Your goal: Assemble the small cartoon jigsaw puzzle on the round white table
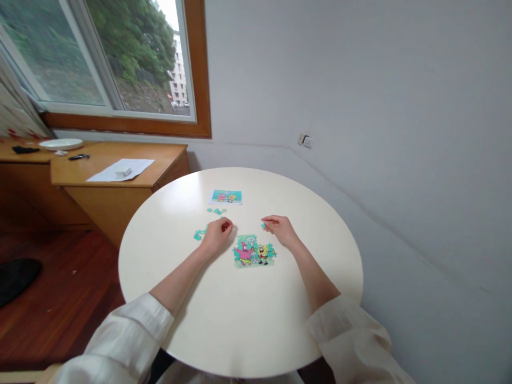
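Note:
A partly joined jigsaw puzzle (253, 253) with a pink starfish figure and a yellow square figure lies flat on the round white table (224, 320). Beyond its upper right corner, my right hand (277, 228) pinches a small teal puzzle piece (263, 226) at its fingertips. My left hand (220, 231) rests at the puzzle's upper left with fingers curled together; whether anything is inside them is hidden. Loose teal pieces (199, 234) lie beside and partly behind the left hand. More loose pieces (218, 211) are scattered farther back, just before the picture card (226, 197).
To the left stands a wooden desk (168, 165) bearing a white paper sheet (140, 166), a small white box (123, 172) and a white plate (61, 144). A window (120, 64) is above it. The wall (380, 160) borders the table's right side.

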`<state>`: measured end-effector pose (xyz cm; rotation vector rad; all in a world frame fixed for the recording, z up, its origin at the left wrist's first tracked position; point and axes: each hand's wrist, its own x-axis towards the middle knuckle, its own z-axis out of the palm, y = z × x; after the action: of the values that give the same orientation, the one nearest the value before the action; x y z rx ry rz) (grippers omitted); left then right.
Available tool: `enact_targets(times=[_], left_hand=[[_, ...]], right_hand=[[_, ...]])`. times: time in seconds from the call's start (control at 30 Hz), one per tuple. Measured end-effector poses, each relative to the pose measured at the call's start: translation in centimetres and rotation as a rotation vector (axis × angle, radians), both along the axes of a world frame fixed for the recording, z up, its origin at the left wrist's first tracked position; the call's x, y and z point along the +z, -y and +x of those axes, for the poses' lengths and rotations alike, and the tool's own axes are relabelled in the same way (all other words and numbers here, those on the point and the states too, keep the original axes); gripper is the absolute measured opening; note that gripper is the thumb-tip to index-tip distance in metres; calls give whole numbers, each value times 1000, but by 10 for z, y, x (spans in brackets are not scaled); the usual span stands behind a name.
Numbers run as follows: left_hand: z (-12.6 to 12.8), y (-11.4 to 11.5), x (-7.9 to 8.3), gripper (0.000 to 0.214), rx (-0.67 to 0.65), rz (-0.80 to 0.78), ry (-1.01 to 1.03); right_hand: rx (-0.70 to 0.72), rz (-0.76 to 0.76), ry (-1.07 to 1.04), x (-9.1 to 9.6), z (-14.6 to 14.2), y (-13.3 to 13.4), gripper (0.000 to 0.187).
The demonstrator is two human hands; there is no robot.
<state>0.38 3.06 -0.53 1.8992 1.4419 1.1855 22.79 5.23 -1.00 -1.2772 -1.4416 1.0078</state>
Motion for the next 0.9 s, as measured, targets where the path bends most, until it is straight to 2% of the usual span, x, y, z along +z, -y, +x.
enact_targets(times=[0.3, 0.63, 0.9], left_hand=[[-2, -2, -1, 13, -8, 16, 11], [3, 2, 2, 13, -90, 29, -217], [2, 2, -1, 24, -219, 18, -335]], right_hand=[[64, -15, -9, 3, 19, -2, 34], [322, -248, 18, 18, 18, 14, 27], [407, -189, 181, 27, 13, 20, 25]])
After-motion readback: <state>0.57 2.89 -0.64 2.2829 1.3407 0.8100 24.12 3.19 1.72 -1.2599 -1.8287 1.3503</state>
